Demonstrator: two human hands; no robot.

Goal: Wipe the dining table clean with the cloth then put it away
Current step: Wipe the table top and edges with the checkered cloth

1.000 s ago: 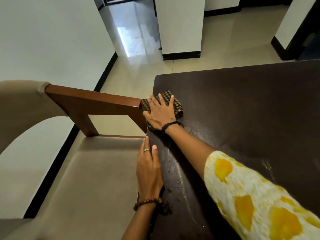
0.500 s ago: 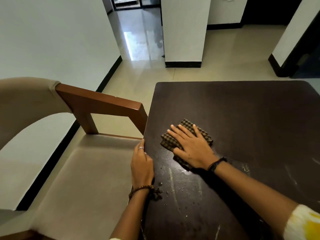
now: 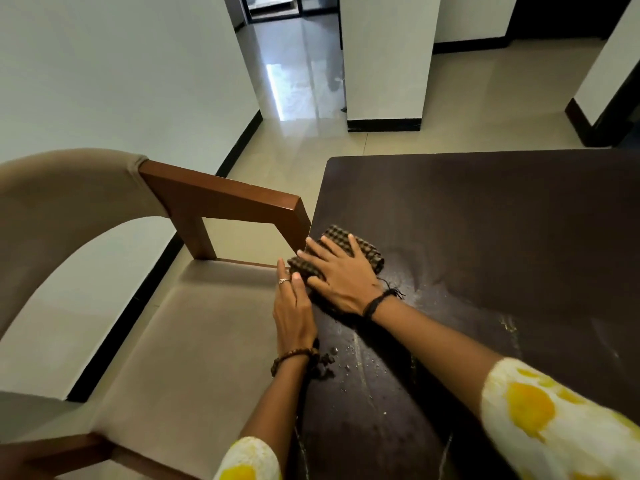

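Note:
A folded dark checked cloth (image 3: 363,249) lies on the dark brown dining table (image 3: 485,220) at its left edge. My right hand (image 3: 341,275) presses flat on the cloth with fingers spread. My left hand (image 3: 292,310) rests edge-on against the table's left rim, just beside the cloth, fingers straight and together, holding nothing. Dark crumbs (image 3: 323,367) and wet specks sit on the table near my left wrist. Pale smears (image 3: 507,325) mark the surface further right.
A chair with a beige padded seat (image 3: 194,341) and a brown wooden armrest (image 3: 225,199) stands tight against the table's left side. Beyond are a white wall, a white pillar (image 3: 384,64) and glossy tiled floor.
My right hand has slid the cloth back left, from further in on the table to its left edge beside my left hand. My left hand has stayed at the rim.

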